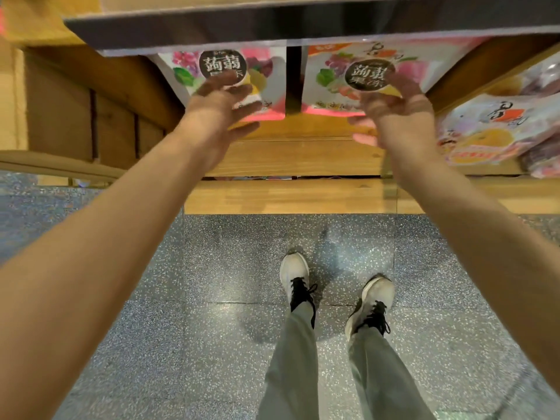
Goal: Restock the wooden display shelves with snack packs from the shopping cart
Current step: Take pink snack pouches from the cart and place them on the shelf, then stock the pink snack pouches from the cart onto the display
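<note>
The left hand has its fingers spread and straight against the face of the left snack pack at upper centre of the frame, while the right hand curls blurred fingers over the lower edge of the right snack pack. Both packs stand side by side on the wooden shelf, under a dark upper ledge. More snack bags lie at the right edge, and two white shoes stand on the speckled floor below.

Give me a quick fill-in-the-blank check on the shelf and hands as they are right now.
1. The left hand and right hand each reach to a separate snack pack on the ____ shelf.
2. The two packs stand ____ by side.
3. More packs lie heaped to the ____ of them.

Missing: wooden; side; right
</note>
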### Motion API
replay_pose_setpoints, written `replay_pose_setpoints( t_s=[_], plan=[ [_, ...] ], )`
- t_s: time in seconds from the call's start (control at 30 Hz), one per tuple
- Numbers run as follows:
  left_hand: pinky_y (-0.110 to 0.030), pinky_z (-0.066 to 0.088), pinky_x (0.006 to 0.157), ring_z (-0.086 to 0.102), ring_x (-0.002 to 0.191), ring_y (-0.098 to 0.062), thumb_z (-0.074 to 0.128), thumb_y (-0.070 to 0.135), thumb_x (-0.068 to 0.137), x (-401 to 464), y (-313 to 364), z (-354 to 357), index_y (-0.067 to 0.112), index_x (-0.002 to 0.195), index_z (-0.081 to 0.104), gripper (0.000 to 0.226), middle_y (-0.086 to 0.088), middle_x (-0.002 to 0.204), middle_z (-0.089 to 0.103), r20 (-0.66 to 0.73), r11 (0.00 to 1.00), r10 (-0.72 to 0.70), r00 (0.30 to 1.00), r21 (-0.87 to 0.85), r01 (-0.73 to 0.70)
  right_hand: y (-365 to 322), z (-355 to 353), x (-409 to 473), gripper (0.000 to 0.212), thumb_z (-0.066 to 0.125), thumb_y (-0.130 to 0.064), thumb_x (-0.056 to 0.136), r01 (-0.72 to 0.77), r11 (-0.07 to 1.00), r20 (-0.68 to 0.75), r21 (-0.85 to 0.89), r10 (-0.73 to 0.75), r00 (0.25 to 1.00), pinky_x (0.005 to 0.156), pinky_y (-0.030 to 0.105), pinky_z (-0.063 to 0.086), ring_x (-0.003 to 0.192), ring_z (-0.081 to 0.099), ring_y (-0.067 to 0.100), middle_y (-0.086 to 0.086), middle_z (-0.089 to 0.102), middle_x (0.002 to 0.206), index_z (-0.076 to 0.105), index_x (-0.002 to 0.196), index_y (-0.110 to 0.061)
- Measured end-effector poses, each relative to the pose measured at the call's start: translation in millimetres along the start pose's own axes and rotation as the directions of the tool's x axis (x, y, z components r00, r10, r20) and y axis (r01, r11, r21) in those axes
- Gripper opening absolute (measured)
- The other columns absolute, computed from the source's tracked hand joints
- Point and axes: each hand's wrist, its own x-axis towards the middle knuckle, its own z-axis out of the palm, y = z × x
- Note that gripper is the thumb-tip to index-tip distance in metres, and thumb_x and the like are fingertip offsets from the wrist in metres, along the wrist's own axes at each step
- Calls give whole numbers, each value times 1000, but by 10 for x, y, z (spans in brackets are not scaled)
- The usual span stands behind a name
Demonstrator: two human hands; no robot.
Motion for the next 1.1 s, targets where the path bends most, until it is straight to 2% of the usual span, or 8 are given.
replay_pose_setpoints(
  t_s=[0.13, 0.27, 0.43, 0.63, 0.77, 0.83, 0.93, 1.1],
  plan=[
    [-39, 56, 87, 68, 101, -19, 52, 11, 95, -459, -48, 281, 17, 120, 53, 25, -3, 117, 66, 67, 969, 68, 995, 234, -82, -80, -183, -374, 30, 60, -18, 89, 184, 951, 21, -251, -184, 983, 78, 38, 58, 79, 71, 20, 2, 69, 101, 52, 118, -19],
    [-34, 57, 80, 69, 92, -18, 52, 9, 94, -1091, 33, 682, 18, 112, 58, 20, 0, 104, 69, 182, 918, 150, 972, 339, -205, -369, -567, -912, 29, 57, -15, 92, 287, 928, 85, -239, -274, 958, 70, 38, 55, 78, 67, 28, -1, 63, 97, 50, 120, -21],
    [-25, 55, 73, 68, 88, -15, 54, 11, 94, -2041, 195, 1337, 14, 116, 58, 22, -4, 104, 69, 302, 853, 243, 922, 387, -351, -881, -1344, -1607, 34, 57, -17, 92, 299, 932, -10, -207, -307, 952, 72, 50, 55, 75, 67, 27, -3, 64, 105, 49, 124, -23],
    [-31, 55, 77, 68, 88, -16, 55, 16, 95, -3306, 298, 2382, 18, 115, 60, 21, -2, 100, 71, 461, 813, 268, 846, 364, -455, -1512, -2587, -2579, 31, 58, -14, 92, 333, 914, -165, -231, -375, 912, 75, 35, 57, 81, 68, 20, -13, 63, 107, 51, 121, -24],
    [-34, 54, 74, 69, 87, -20, 56, 16, 95, -4075, 191, 3174, 22, 111, 62, 19, -4, 99, 71, 577, 751, 264, 773, 379, -540, -1770, -3489, -3255, 26, 58, -21, 92, 358, 904, -284, -235, -416, 864, 72, 46, 57, 78, 68, 9, -7, 62, 110, 50, 116, -28],
    [-38, 53, 75, 69, 87, -20, 56, 19, 94, -4447, 54, 3565, 32, 104, 63, 18, -3, 99, 71, 632, 725, 265, 728, 368, -583, -1804, -3970, -3593, 28, 58, -23, 91, 363, 901, -363, -238, -429, 827, 72, 48, 55, 83, 67, 13, -4, 62, 109, 52, 118, -23],
    [-40, 55, 81, 69, 88, -18, 55, 19, 95, -4966, -250, 4139, 29, 107, 63, 17, 2, 94, 72, 716, 701, 238, 657, 341, -626, -1782, -4666, -4083, 32, 58, -27, 90, 357, 904, -469, -235, -427, 773, 75, 48, 53, 79, 67, 22, -9, 63, 107, 52, 121, -23],
    [-21, 53, 72, 68, 80, -7, 49, 11, 97, -5810, -853, 4983, 16, 115, 60, 21, 3, 91, 71, 861, 687, 128, 492, 280, -670, -1627, -5629, -4837, 33, 56, -24, 87, 346, 911, -661, -225, -404, 632, 71, 44, 54, 74, 66, 23, -2, 63, 110, 50, 119, -26]
  ],
)
